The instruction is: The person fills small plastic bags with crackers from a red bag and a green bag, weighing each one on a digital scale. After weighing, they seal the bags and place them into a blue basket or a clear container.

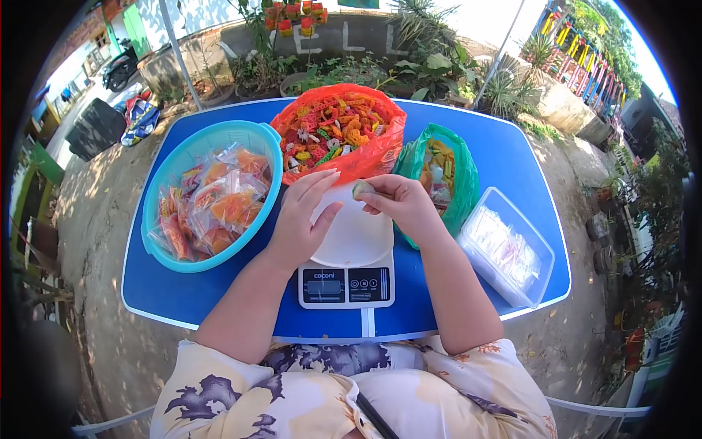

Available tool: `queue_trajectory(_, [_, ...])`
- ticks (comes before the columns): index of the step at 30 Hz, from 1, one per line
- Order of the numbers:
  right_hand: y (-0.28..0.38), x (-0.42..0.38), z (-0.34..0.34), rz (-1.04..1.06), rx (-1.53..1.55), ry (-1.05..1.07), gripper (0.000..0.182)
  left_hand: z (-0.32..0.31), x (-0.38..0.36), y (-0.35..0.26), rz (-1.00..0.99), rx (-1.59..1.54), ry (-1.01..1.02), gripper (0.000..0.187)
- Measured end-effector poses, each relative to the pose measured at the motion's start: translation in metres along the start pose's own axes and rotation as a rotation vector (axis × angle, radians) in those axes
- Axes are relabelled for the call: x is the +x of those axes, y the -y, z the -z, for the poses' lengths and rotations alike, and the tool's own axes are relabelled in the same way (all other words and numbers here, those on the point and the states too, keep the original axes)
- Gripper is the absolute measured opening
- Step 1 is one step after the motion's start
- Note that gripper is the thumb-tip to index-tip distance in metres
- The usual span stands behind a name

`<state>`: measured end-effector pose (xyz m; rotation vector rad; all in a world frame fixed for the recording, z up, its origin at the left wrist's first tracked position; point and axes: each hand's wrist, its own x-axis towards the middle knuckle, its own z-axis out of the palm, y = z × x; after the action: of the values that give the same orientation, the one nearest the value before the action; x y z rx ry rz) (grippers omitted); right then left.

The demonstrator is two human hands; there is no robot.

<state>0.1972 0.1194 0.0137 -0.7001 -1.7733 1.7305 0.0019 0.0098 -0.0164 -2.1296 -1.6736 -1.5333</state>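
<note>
My right hand [404, 207] pinches a small pale-green piece [362, 189] between thumb and fingertips; its kind is hard to make out. Opposite it, my left hand [301, 223] is open, fingers extended and thumb apart, with nothing visible in it. Both hands are over the white bowl [352, 238] on a kitchen scale [346, 287], whose display shows no readable figure. Just beyond them sits a red plastic bag [384, 150] full of colourful crackers [340, 128]. A green plastic bag [468, 172] with yellowish contents stands beside my right hand.
At the left of the blue table [194, 296], a turquoise basket [172, 256] holds several sealed snack packets [219, 194]. On the right, a clear plastic box [537, 293] contains thin transparent bags [504, 249]. Potted plants [336, 80] and a low wall stand behind the table.
</note>
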Motion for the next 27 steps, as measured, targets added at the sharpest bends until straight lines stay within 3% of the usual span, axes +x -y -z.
queue_trajectory(5, [0.006, 0.001, -0.024, 0.006, -0.103, 0.083, 0.027, 0.005, 0.002, -0.002, 0.025, -0.079, -0.05, 0.018])
queue_trajectory(13, [-0.01, -0.002, -0.019, 0.025, -0.014, 0.039, 0.031, 0.005, 0.005, -0.006, 0.09, -0.146, -0.146, 0.011])
queue_trajectory(16, [-0.003, -0.003, -0.01, 0.028, -0.116, -0.114, 0.031, 0.007, 0.005, -0.005, 0.036, -0.114, -0.12, 0.01])
queue_trajectory(23, [-0.013, -0.001, 0.018, 0.273, -0.031, -0.346, 0.031, 0.009, 0.004, -0.007, -0.017, -0.085, -0.096, 0.015])
queue_trajectory(27, [0.002, -0.009, 0.044, 0.381, -0.521, -0.629, 0.027, 0.007, 0.003, -0.005, -0.025, -0.068, -0.084, 0.018])
